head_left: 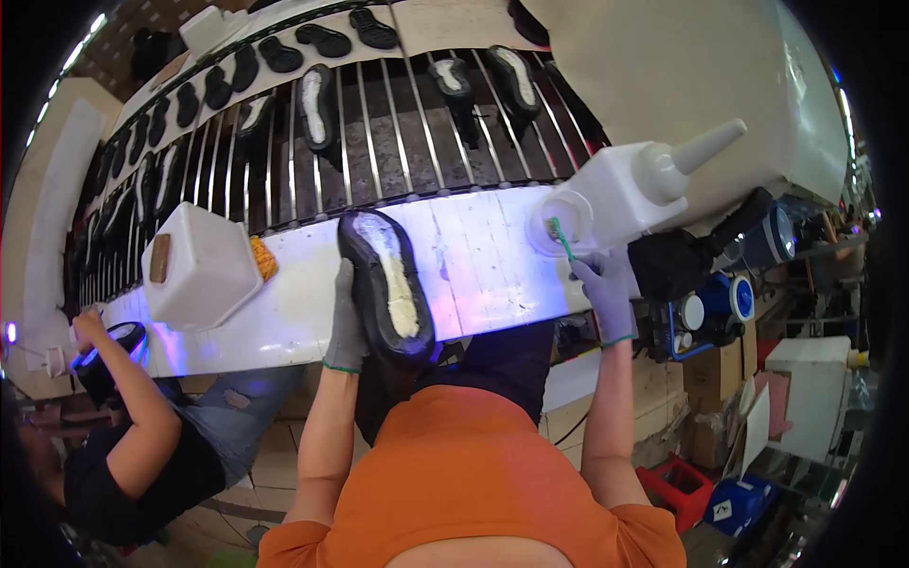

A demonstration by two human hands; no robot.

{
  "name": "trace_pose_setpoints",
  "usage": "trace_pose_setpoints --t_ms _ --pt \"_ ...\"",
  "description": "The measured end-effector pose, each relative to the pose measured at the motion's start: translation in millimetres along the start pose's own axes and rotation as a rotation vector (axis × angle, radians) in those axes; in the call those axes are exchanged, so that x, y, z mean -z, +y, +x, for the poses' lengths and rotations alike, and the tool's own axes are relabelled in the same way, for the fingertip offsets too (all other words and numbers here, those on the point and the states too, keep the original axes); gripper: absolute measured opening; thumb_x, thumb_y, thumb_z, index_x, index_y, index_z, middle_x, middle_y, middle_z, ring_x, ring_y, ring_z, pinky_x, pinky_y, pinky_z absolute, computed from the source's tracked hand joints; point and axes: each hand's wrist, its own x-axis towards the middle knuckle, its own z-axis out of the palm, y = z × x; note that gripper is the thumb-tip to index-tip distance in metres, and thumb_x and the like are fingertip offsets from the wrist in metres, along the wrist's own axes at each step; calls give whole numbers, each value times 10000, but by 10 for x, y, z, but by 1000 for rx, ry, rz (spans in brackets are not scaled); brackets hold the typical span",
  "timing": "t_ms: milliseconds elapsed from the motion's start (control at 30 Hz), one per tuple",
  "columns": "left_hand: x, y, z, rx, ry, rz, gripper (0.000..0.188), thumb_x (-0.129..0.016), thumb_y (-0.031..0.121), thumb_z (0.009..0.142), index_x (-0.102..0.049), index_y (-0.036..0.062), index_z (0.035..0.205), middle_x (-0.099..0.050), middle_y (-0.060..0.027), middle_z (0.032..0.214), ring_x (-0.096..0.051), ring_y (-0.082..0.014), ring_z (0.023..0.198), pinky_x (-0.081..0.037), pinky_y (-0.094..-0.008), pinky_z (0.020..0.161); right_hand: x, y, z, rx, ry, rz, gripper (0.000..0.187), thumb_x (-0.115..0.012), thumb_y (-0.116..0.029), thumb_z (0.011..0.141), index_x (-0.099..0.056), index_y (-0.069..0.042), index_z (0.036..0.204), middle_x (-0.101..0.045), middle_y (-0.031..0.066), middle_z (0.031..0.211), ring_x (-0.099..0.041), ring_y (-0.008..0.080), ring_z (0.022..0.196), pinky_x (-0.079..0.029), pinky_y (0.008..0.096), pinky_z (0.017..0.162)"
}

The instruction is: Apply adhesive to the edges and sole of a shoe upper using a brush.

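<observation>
My gloved left hand (347,325) is closed on the left side of a black shoe upper (389,286). The upper lies bottom up at the near edge of the white bench, a pale strip running along its underside. In my gloved right hand (608,301) is a thin green-handled brush (561,237), pinched between the fingers. Its head dips into a round white cup (579,205). Behind the cup leans a large white plastic bottle (615,189) with a long spout.
Beyond the bench (478,270), a roller conveyor (374,128) carries several black uppers, with black soles (323,39) on the shelf behind. A white container (201,270) stands left, near a co-worker's arm (142,412). A large beige housing (691,76) covers the right end.
</observation>
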Motion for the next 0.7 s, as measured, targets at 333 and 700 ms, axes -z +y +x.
trace_pose_setpoints --t_ms 333,700 --pt "-664 75 -336 -48 -104 137 568 -534 474 947 -525 -3 1255 -643 -102 1105 -654 -177 944 -551 -320 843 -55 -1482 -207 88 -459 448 201 -664 -54 810 -694 45 982 -642 70 762 -496 61 539 -346 189 464" --pt "-815 236 -513 -201 -178 380 679 -563 493 909 -452 -46 1307 -599 -123 1146 -608 -161 1005 -505 -312 884 -162 -1828 -249 537 -662 20 227 -780 -51 740 -747 -30 963 -660 51 745 -591 96 660 -435 239 590"
